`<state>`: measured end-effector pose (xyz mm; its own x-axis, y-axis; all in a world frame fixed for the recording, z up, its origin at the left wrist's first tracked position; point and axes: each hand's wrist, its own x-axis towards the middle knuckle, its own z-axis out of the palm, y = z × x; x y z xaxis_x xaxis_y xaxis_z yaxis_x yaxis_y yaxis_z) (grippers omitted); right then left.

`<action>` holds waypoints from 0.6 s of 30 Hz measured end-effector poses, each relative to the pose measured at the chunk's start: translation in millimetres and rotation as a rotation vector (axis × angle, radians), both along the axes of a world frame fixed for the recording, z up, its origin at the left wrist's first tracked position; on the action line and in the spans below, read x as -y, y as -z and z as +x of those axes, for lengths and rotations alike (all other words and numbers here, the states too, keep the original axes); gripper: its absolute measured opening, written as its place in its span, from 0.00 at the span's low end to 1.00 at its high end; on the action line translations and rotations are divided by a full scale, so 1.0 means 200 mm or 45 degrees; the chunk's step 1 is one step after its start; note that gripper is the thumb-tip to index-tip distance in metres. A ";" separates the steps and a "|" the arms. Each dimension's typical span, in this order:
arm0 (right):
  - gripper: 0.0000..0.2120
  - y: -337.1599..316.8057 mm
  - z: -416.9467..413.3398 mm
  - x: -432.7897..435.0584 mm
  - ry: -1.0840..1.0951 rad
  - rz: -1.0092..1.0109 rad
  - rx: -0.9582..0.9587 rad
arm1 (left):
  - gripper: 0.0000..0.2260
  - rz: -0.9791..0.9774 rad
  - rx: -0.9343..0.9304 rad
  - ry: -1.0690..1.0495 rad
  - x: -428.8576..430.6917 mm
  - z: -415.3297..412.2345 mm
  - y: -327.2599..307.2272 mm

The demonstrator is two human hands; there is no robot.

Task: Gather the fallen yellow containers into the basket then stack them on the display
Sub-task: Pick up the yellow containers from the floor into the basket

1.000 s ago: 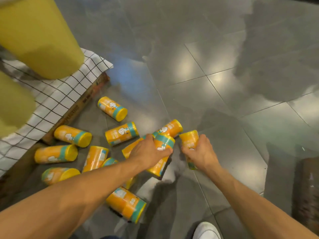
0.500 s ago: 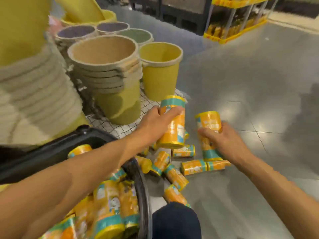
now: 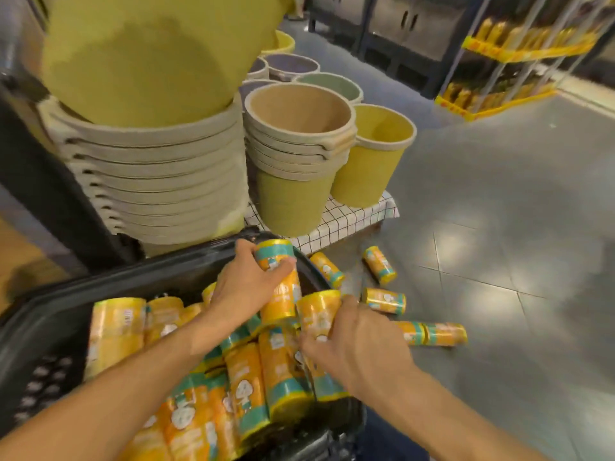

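Hands over basket point(image 3: 133, 281): left hand point(image 3: 246, 291) grips 1 yellow container point(image 3: 281, 294), right hand point(image 3: 359, 347) grips a 2nd container point(image 3: 314, 311); 0.5 s earlier, basket lay left of both.

The scene is viewed from head height, angled forward and down, close over the black basket point(image 3: 50, 314) and grey floor point(image 3: 499, 227).

The black basket point(image 3: 100, 287) is running off the near and left edges; the right hand point(image 3: 359, 347) is covering part of its yellow container point(image 3: 316, 307); blur is smearing the far shelf goods point(image 3: 519, 38).
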<state>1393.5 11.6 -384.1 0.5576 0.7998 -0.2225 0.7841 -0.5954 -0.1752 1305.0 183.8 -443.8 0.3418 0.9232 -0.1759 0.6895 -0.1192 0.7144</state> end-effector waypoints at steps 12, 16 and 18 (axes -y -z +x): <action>0.41 0.09 0.00 -0.01 0.017 -0.057 0.166 | 0.35 0.294 -0.166 0.038 -0.04 0.07 0.03; 0.41 0.08 0.00 -0.01 -0.042 -0.089 0.123 | 0.36 0.285 -0.151 -0.040 -0.06 0.09 0.02; 0.38 0.09 -0.02 -0.02 -0.101 -0.114 0.084 | 0.35 0.302 -0.159 -0.041 -0.06 0.11 0.03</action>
<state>1388.6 14.9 -401.2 0.5089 0.8206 -0.2599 0.8376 -0.5418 -0.0705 1326.9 196.0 -449.2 0.3009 0.9536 0.0075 0.7769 -0.2497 0.5780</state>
